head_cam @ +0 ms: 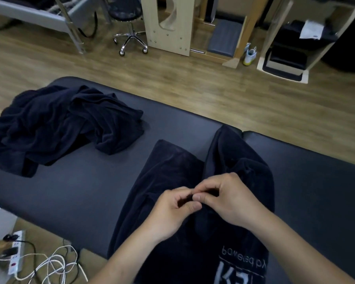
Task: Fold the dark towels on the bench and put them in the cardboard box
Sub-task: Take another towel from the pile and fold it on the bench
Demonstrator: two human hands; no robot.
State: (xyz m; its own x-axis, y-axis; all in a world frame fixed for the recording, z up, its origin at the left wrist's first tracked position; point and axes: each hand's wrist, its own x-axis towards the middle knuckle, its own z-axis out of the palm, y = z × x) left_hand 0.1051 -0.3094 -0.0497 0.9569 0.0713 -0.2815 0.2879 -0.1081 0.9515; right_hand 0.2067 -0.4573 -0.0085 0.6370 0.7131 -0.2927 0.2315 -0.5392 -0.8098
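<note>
Nearest the camera, dark fabric with pale printed lettering (242, 261) fills the lower middle of the view. It may be the near end of the towel or the person's own clothing; the view does not settle which. To the left, down on the floor, a white power strip (16, 253) lies beside a loose tangle of white cables (55, 263).

Just beyond the lettering both forearms come in and meet over the dark towel (166, 177). The left hand (172, 212) and right hand (228, 199) are touching each other. The fingers (201, 196) of both are curled in, and thumb and forefinger pinch a small bunch of the towel's cloth between them. The rest of the towel lies on the dark padded surface (80, 191). It runs away from the person in two long lobes with a crease between them, and the right lobe reaches the far edge by the seam in the padding.

Farther left on the same surface, well apart from the hands, sits a crumpled pile of dark towels (55, 124), unfolded and heaped.

Past the surface is wood-patterned floor (213, 89). On it stand a black round stool (129, 15) on a chrome castor base, pale wooden furniture, and a white sneaker (250, 55) with a yellow sole.
</note>
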